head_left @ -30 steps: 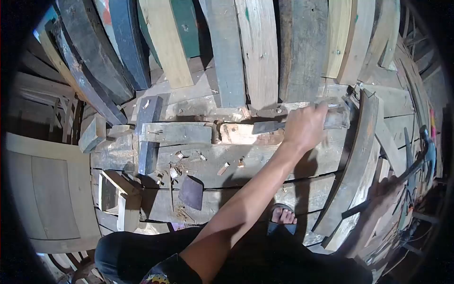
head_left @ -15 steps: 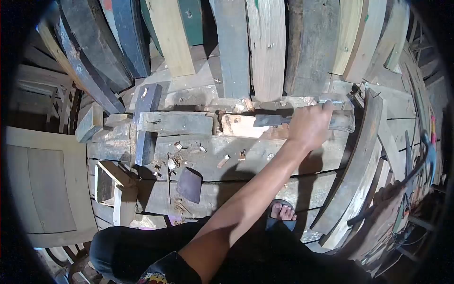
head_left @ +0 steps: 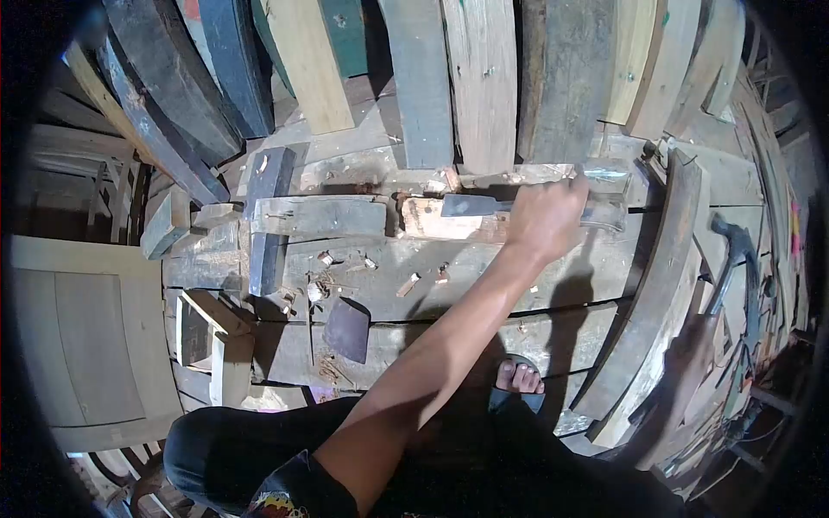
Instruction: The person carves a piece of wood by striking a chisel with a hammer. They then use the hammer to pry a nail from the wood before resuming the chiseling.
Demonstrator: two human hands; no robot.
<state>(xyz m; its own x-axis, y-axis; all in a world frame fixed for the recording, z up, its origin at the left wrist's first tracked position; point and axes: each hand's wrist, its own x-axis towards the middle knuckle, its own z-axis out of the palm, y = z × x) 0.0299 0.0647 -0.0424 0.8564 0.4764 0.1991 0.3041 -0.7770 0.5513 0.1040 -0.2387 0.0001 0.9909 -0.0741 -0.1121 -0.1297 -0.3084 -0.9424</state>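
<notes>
My left hand (head_left: 548,216) is closed around a flat metal chisel (head_left: 469,205), whose wide blade points left and lies over a wooden piece (head_left: 423,217) with a pale, freshly cut face. Wood chips are scattered on the planks below it. Out to the right, my right hand (head_left: 691,341) grips a claw hammer (head_left: 734,246), its head raised and its outline slightly blurred. The hammer is well apart from the chisel. How the fingers of my left hand wrap the chisel is partly hidden by the back of the hand.
A grey block (head_left: 319,216) lies left of the cut piece, across a dark bar (head_left: 266,268). A dark, flat piece (head_left: 347,330) rests on the planks. Several boards stand along the far side. A curved beam (head_left: 648,293) lies at right; a small frame (head_left: 211,332) is at left.
My right hand and the hammer have moved up and left, and the hammer head now points upward. My left hand with the chisel has shifted slightly left.
</notes>
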